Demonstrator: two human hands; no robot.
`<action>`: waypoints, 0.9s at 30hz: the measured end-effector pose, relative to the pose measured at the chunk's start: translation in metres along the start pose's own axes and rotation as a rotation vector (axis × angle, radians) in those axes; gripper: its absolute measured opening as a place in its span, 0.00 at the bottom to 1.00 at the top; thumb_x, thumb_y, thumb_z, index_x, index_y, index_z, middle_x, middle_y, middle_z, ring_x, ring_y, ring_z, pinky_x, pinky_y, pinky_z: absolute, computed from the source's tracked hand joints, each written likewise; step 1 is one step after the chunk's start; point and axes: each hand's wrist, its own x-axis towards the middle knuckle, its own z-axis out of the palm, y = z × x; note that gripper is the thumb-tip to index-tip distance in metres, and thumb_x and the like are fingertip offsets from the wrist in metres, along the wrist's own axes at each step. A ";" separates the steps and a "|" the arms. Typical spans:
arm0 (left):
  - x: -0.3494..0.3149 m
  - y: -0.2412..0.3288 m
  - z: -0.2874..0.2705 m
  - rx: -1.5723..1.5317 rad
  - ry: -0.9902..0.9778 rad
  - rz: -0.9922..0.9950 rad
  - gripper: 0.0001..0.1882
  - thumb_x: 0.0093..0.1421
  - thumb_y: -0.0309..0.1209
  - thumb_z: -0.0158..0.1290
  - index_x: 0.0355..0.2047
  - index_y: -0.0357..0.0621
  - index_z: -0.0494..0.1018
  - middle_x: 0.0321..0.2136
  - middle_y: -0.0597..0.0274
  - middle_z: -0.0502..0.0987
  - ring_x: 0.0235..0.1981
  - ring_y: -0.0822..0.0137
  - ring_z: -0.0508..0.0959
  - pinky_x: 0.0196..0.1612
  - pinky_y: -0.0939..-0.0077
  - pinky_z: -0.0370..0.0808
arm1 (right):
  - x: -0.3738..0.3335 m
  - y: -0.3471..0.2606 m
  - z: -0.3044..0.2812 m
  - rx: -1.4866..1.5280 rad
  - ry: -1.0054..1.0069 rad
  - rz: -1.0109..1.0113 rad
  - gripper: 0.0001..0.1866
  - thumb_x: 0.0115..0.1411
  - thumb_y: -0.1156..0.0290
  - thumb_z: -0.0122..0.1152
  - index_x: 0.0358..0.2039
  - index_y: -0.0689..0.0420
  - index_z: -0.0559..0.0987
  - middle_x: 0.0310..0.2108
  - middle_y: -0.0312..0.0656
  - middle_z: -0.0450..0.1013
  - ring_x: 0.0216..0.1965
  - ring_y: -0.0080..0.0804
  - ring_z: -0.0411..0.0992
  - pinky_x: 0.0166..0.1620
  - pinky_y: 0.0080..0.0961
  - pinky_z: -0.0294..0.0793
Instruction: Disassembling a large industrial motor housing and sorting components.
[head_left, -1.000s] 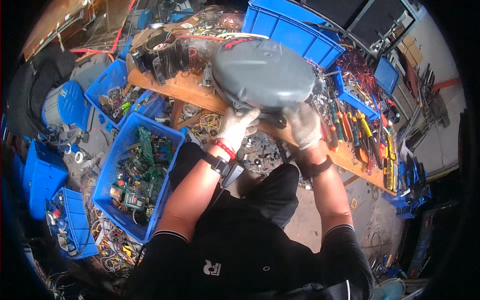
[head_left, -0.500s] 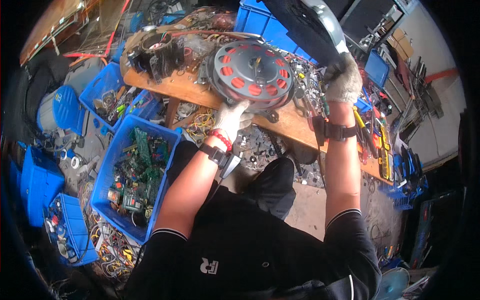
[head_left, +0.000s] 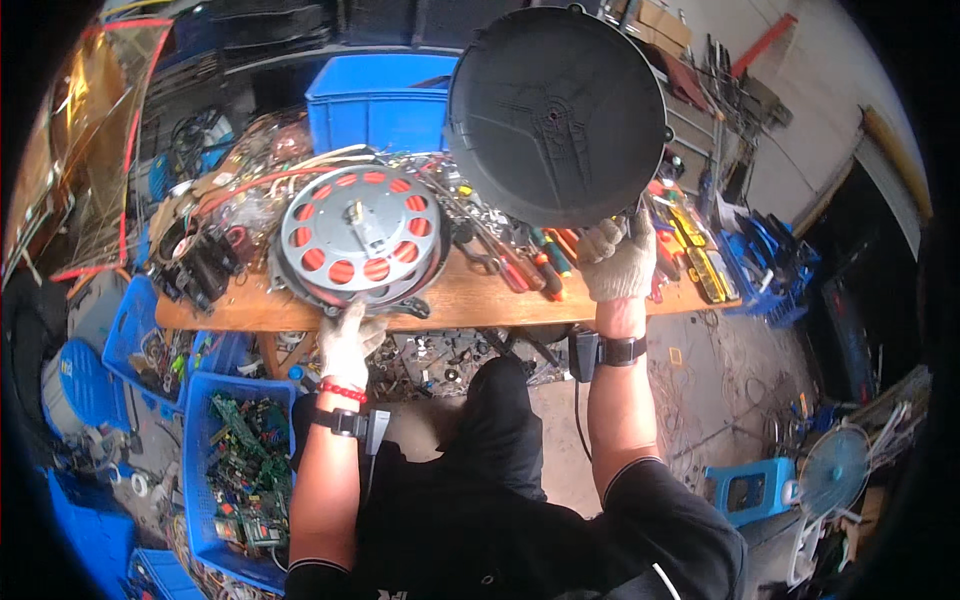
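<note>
A round grey metal cable reel (head_left: 340,225) lies on the bench, with orange-red cord showing through its ring of holes. At its near edge, my gloved left hand (head_left: 350,338) has thumb and fingers closed on the rim of the dark base below. Up to the right, a large round black cover (head_left: 557,117) is held raised and tilted, its ribbed hollow side facing me. Its lower rim sits in my gloved right hand (head_left: 616,262), fingers closed around it; part of the grip is hidden behind the cover.
On the wooden bench (head_left: 500,312), pliers and screwdrivers (head_left: 548,265) lie below the cover. Dark motor-like parts (head_left: 200,265) stand at the left end. A blue bin (head_left: 375,115) is behind the reel, and a blue crate (head_left: 200,480) of circuit boards sits on the floor at left.
My view has swung right. The black cover, seen nearly edge-on and smeared before, now shows its inner face. My left hand stays at the reel's near edge.
</note>
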 end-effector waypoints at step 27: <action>0.017 0.012 0.001 0.043 -0.200 -0.124 0.33 0.60 0.43 0.62 0.56 0.29 0.67 0.49 0.42 0.76 0.47 0.52 0.78 0.58 0.55 0.73 | -0.333 -0.173 -0.378 -1.609 1.456 -0.641 0.17 0.66 0.59 0.55 0.24 0.56 0.80 0.18 0.41 0.74 0.18 0.32 0.73 0.23 0.29 0.70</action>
